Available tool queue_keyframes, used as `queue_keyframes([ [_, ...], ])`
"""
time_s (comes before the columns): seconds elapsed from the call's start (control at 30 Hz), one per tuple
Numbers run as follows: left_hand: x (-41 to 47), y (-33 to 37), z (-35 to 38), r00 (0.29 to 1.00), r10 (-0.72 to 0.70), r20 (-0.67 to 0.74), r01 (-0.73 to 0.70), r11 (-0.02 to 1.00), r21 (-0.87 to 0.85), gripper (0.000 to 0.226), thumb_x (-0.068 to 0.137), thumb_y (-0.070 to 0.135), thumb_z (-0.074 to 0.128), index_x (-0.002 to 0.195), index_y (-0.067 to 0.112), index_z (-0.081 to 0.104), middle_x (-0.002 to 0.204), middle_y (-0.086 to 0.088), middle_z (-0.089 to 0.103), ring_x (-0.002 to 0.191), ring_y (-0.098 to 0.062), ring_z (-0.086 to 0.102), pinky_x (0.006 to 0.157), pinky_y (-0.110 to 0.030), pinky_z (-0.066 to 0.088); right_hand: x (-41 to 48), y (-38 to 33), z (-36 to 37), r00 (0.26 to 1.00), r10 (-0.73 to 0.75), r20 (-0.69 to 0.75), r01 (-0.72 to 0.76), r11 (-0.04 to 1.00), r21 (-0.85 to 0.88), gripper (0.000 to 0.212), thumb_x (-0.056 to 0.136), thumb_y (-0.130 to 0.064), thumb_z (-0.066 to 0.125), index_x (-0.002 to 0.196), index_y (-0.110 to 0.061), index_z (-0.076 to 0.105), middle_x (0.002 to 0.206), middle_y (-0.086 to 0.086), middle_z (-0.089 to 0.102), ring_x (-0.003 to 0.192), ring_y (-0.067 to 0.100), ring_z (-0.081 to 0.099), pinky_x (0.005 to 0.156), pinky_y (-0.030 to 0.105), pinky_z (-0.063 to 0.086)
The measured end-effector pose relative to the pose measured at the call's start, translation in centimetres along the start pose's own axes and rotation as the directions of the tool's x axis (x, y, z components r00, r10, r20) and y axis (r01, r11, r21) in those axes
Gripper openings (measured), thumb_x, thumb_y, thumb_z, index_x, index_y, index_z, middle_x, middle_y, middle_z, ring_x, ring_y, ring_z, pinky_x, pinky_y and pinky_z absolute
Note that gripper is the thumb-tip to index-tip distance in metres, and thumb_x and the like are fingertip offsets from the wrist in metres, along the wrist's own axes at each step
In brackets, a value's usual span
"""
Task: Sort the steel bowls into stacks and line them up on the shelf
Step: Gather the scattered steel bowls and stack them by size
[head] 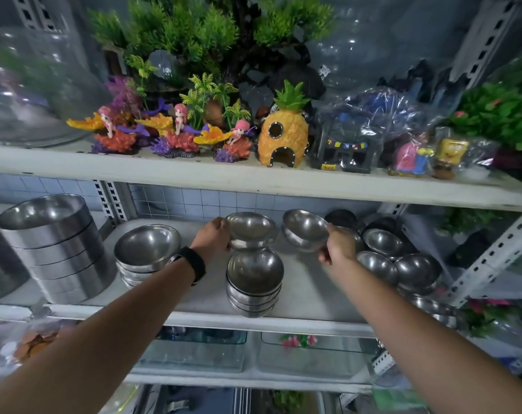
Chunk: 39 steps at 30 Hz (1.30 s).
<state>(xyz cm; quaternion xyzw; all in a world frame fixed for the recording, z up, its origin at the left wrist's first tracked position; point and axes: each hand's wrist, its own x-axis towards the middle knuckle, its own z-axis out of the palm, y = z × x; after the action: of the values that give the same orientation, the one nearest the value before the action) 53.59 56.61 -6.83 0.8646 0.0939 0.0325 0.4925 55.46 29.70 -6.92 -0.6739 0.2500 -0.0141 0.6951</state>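
Steel bowls are in both hands. The left hand point(213, 234) has its grip closed on the left rim of a round shiny steel bowl point(251, 227), which sits on top of one or more bowls at the back of the middle shelf point(307, 291). The right hand point(338, 245) holds a second round steel bowl point(305, 230) by its right rim, with the fingers under it and the thumb on the edge; this bowl is tilted, with its opening toward the left, and it seems to be lifted off the shelf. The two held bowls are just beside each other but apart.

Directly in front of the left grip, nearer to the person, stands a short stack of steel bowls point(254, 280). To the left of this grip is another stack of wider steel bowls point(147, 249), and further left a tall stack of straight-walled steel pans point(55, 249). To the right of the right grip lies a loose group of small steel bowls point(400, 258), close together. A black wristband point(194, 264) is on the left wrist.
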Motion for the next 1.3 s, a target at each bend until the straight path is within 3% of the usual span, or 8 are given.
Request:
queue_keyframes([
  [0.17, -1.8, -0.2, -0.3, 0.999, 0.041, 0.027, -0.043, 0.996, 0.072, 0.037, 0.103, 0.022, 0.033, 0.072, 0.020, 0.053, 0.063, -0.001, 0.061, 0.062, -0.020, 0.059, 0.060, -0.029, 0.040, -3.4, -2.9, -0.8, 0.999, -0.037, 0.024, 0.036, 0.998, 0.055, 0.018, 0.105, -0.025, 0.047, 0.110, -0.021, 0.064, 0.059, 0.005, 0.047, 0.024, 0.007, 0.032, 0.030, 0.015, 0.016],
  [0.33, -3.2, -0.6, -0.1, 0.989, 0.122, 0.081, -0.135, 0.973, 0.189, 0.030, 0.105, 0.022, 0.031, 0.094, 0.010, 0.057, 0.094, -0.011, 0.065, 0.089, -0.029, 0.059, 0.078, -0.034, 0.045, -5.2, -3.4, 0.7, 0.993, -0.080, 0.089, 0.081, 0.997, -0.009, 0.020, 0.104, -0.026, 0.049, 0.110, -0.019, 0.066, 0.058, 0.002, 0.044, 0.028, 0.007, 0.030, 0.031, 0.017, 0.017],
  [0.6, -4.5, -0.9, 1.4, 0.980, 0.182, 0.081, -0.199, 0.862, 0.466, 0.029, 0.107, 0.018, 0.031, 0.119, 0.002, 0.053, 0.116, -0.018, 0.064, 0.100, -0.039, 0.065, 0.082, -0.043, 0.052, -5.7, -1.6, 2.8, 0.976, -0.126, 0.178, 0.146, 0.984, -0.105, 0.019, 0.103, -0.014, 0.048, 0.106, -0.021, 0.066, 0.059, 0.008, 0.051, 0.033, 0.011, 0.036, 0.040, 0.020, 0.019],
  [0.77, -4.4, -1.3, 1.5, 0.989, 0.145, 0.039, -0.147, 0.885, 0.442, 0.046, 0.103, 0.033, 0.021, 0.114, 0.009, 0.058, 0.109, -0.016, 0.068, 0.099, -0.037, 0.065, 0.075, -0.036, 0.044, -5.5, -0.2, 4.0, 0.968, -0.144, 0.208, 0.183, 0.966, -0.184, 0.016, 0.103, -0.020, 0.051, 0.100, -0.020, 0.067, 0.052, 0.004, 0.050, 0.029, 0.011, 0.035, 0.041, 0.019, 0.020],
  [0.93, -4.6, -2.2, 1.4, 0.987, 0.150, 0.059, -0.160, 0.882, 0.442, 0.036, 0.101, 0.022, 0.022, 0.103, 0.010, 0.055, 0.111, -0.020, 0.067, 0.100, -0.042, 0.062, 0.069, -0.033, 0.033, -4.9, 1.4, 4.8, 0.956, -0.168, 0.239, 0.224, 0.948, -0.226, 0.025, 0.102, -0.021, 0.052, 0.083, -0.018, 0.068, 0.052, 0.005, 0.052, 0.031, 0.015, 0.044, 0.044, 0.021, 0.022],
  [1.03, -5.1, -2.5, 1.2, 0.993, 0.116, 0.038, -0.122, 0.921, 0.371, 0.031, 0.105, 0.021, 0.024, 0.092, 0.013, 0.051, 0.110, -0.023, 0.067, 0.101, -0.044, 0.060, 0.073, -0.037, 0.039, -4.7, 2.3, 5.1, 0.959, -0.145, 0.243, 0.209, 0.943, -0.261, 0.027, 0.100, -0.022, 0.053, 0.080, -0.016, 0.071, 0.052, 0.004, 0.056, 0.035, 0.017, 0.051, 0.044, 0.023, 0.025],
  [1.17, -5.5, -2.9, 1.4, 0.996, 0.091, 0.010, -0.091, 0.956, 0.281, 0.044, 0.109, 0.031, 0.024, 0.108, 0.010, 0.062, 0.113, -0.024, 0.068, 0.108, -0.044, 0.059, 0.088, -0.043, 0.046, -4.2, 3.6, 5.8, 0.956, -0.164, 0.242, 0.231, 0.931, -0.281, 0.031, 0.091, -0.030, 0.057, 0.076, -0.006, 0.070, 0.065, 0.006, 0.067, 0.063, 0.024, 0.063, 0.061, 0.036, 0.046],
  [1.3, -5.4, -3.4, 1.6, 0.999, 0.034, -0.014, -0.032, 0.989, 0.143, 0.050, 0.108, 0.043, 0.024, 0.085, 0.016, 0.059, 0.099, -0.022, 0.069, 0.101, -0.039, 0.062, 0.083, -0.036, 0.044, -4.4, 3.8, 6.0, 0.958, -0.155, 0.242, 0.230, 0.918, -0.324, 0.030, 0.092, -0.029, 0.058, 0.078, -0.006, 0.071, 0.073, 0.010, 0.071, 0.070, 0.024, 0.062, 0.062, 0.028, 0.042],
])
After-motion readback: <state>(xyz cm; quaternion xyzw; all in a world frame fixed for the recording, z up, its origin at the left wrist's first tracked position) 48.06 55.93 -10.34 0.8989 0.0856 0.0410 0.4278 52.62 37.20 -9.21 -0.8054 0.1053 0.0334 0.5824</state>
